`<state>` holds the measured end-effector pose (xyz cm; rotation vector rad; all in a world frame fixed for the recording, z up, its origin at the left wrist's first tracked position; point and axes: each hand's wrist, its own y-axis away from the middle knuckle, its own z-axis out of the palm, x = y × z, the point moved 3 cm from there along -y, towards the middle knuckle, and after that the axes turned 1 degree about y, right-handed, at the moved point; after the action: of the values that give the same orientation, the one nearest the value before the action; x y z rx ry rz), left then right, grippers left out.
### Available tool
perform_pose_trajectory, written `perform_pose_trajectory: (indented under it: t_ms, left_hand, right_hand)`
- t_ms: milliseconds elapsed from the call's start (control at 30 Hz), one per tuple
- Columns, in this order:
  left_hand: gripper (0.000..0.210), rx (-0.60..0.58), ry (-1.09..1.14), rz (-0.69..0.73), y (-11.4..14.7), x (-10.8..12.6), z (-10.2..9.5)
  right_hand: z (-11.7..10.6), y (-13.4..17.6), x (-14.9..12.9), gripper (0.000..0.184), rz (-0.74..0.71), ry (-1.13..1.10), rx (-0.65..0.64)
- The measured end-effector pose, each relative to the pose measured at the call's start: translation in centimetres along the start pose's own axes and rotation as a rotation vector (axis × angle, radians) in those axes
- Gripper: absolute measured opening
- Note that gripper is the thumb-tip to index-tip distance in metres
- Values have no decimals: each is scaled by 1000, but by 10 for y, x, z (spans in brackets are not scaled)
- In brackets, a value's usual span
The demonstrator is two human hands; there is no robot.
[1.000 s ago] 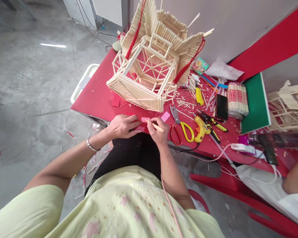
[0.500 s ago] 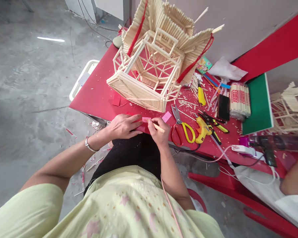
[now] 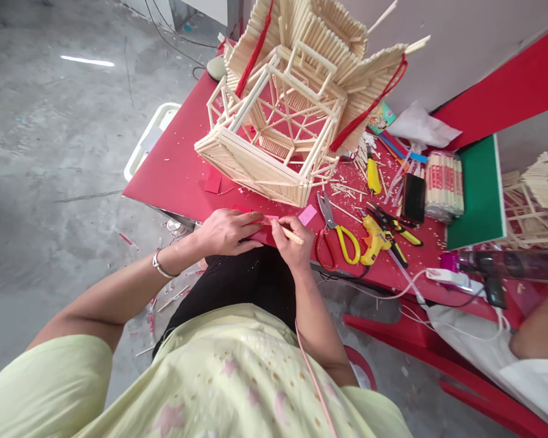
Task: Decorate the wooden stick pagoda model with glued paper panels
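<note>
My right hand [image 3: 296, 242] grips a pen-like tool with a pale wooden handle [image 3: 293, 236], held as one holds a pen; its tip is hidden. A small pink paper slip [image 3: 271, 218] lies at the table's front edge, between the tool and my left hand [image 3: 231, 232]. That left hand rests flat, fingers stretched out, beside the slip and over red paper [image 3: 237, 208]. Another pink slip [image 3: 307, 215] sits just right of my right hand. Behind both hands stands a pagoda-like model of pale sticks [image 3: 260, 173] with red tassels [image 3: 369, 103].
Scissors [image 3: 333, 228], a yellow glue gun [image 3: 373, 239], pliers [image 3: 395, 228], a yellow-handled cutter [image 3: 373, 176] and a phone [image 3: 413, 198] lie right on the red table [image 3: 164, 170]. Bundled sticks [image 3: 442, 185] stand by a green board [image 3: 477, 191]. Another person's arm [image 3: 539, 331] shows far right.
The view has shifted slightly. My left fingers now cover more of the pink slip; the right hand keeps its grip on the tool.
</note>
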<state>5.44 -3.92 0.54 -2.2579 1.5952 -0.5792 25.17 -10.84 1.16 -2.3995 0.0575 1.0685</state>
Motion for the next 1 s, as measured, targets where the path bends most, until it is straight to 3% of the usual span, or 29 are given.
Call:
perform_pose_trajectory:
  t_ms: [1000]
  left_hand:
    - [46,22,4,5,1,-1,2]
  right_hand:
    - [0,-1,-2,19,-24,20,-11]
